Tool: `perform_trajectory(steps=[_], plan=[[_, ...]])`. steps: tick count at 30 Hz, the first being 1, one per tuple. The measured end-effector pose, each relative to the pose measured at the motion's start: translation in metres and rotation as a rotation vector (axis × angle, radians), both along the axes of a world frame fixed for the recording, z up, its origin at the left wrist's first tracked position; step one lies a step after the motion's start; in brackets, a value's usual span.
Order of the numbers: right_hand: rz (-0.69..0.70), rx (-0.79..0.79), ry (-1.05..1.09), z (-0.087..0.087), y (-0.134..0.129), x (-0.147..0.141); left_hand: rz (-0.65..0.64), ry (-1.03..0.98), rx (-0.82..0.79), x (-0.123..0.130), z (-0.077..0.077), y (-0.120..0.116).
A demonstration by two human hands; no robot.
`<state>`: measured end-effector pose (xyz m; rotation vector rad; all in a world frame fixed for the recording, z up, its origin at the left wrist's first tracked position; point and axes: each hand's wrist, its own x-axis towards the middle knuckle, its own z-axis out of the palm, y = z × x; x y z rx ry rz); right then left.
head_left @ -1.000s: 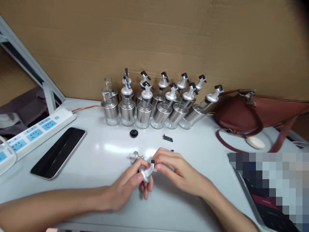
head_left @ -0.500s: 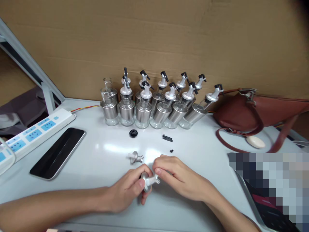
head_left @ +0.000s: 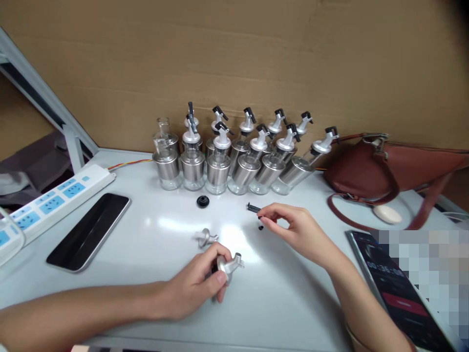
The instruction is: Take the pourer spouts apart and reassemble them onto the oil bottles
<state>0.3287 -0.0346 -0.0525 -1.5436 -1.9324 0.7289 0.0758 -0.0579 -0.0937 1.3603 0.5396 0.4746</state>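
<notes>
My left hand [head_left: 200,281] is closed around a silver pourer spout [head_left: 230,265], whose narrow neck points up and to the right. Thumb and forefinger of my right hand [head_left: 289,225] pinch the right end of a thin black lever [head_left: 252,208] that lies on the table. Just below those fingertips is a tiny black plug [head_left: 260,228]. A second silver pourer spout [head_left: 205,237] rests on its side beyond my left hand. Farther back lies a round black stopper [head_left: 202,201].
Several glass bottles with steel sleeves [head_left: 219,171] stand in rows at the back, most with pourers; the leftmost ones have bare necks. A phone [head_left: 88,232] and power strip [head_left: 51,208] lie left. A brown bag [head_left: 359,168], white oval object [head_left: 387,214] and a screen device [head_left: 395,288] are right.
My right hand has left the spout and moved up and right to the black lever. My left hand keeps hold of the spout, its neck now uncovered.
</notes>
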Motion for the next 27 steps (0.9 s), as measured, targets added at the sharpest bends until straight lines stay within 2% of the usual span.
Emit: perform_trajectory(steps=[9, 14, 27], plan=[[-0.025, -0.206, -0.230, -0.020, 0.004, 0.018, -0.003, 0.018, -0.039, 0.000, -0.002, 0.001], [-0.021, -0.193, -0.281, -0.019, 0.003, 0.017, 0.002, 0.013, -0.015, -0.002, -0.002, -0.001], [0.006, -0.144, -0.253, -0.017, 0.002, 0.016, 0.008, 0.021, -0.066, 0.000, 0.001, 0.000]])
